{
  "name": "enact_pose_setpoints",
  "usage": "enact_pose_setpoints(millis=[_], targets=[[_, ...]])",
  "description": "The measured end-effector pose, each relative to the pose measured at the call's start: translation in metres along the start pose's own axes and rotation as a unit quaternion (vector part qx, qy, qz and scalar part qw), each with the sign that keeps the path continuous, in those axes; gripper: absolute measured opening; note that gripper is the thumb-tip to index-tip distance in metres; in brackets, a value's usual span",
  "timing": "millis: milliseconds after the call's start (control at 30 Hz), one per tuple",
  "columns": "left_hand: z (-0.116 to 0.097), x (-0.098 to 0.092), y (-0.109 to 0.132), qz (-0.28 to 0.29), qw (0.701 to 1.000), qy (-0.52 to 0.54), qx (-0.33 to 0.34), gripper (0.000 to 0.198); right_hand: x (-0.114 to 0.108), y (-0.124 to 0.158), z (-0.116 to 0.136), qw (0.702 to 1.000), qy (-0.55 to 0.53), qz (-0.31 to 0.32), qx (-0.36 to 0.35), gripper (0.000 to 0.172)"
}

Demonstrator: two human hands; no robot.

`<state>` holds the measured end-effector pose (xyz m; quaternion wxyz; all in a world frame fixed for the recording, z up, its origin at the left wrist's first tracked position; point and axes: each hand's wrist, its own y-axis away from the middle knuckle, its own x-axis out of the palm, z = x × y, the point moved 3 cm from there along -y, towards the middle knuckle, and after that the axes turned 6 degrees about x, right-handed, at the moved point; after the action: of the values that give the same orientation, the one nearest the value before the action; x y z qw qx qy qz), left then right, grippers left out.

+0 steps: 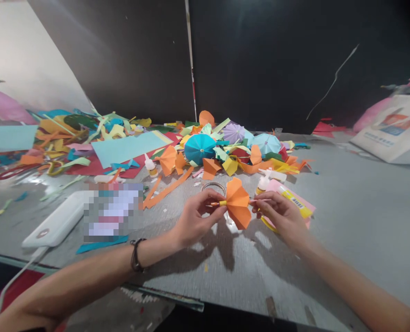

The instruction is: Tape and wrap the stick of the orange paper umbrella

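Both hands hold a small orange paper umbrella [237, 203] just above the grey table [346, 207]. My left hand [194, 219] pinches the end of its thin stick on the left side of the folded canopy. My right hand [281, 214] pinches the stick on the right side, fingers closed. The canopy is pleated and stands edge-on between the two hands. Under my right hand lies a pink card with a yellow strip [295, 200].
A heap of coloured paper umbrellas and scraps [225, 147] lies behind the hands, with a teal umbrella [200, 148], small glue bottles [151, 167], a tape ring [213, 186] and orange strips [166, 189]. A white power bank [58, 225] is at left, a white bag [395, 131] at right.
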<state>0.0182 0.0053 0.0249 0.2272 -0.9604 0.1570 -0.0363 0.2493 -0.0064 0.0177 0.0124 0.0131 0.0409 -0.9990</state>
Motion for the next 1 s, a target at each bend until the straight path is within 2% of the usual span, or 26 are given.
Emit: enact_pose_setpoints(millis=[200, 400, 533, 767, 1000], targets=[[-0.0004, -0.0002, 0.0008, -0.004, 1.0, 0.001, 0.01, 0.012, -0.0018, -0.001, -0.0033, 1.0, -0.014, 0.009, -0.003, 0.028], [-0.0015, -0.0005, 0.0015, 0.001, 1.0, -0.018, 0.016, 0.014, -0.0041, -0.0022, 0.0008, 1.0, -0.01, 0.01, -0.004, 0.029], [-0.0014, -0.0004, 0.0006, 0.007, 0.999, -0.026, 0.043, 0.014, -0.0041, -0.0029, 0.0033, 1.0, -0.009, 0.011, -0.014, 0.03], [0.0011, -0.0002, 0.0003, 0.011, 0.997, -0.038, 0.059, 0.014, -0.0062, -0.0031, -0.003, 0.999, -0.034, 0.017, -0.017, 0.022], [-0.0007, -0.0005, 0.0001, 0.016, 0.997, -0.042, 0.067, 0.013, -0.0097, -0.0052, -0.0051, 0.999, -0.04, 0.013, -0.009, 0.022]])
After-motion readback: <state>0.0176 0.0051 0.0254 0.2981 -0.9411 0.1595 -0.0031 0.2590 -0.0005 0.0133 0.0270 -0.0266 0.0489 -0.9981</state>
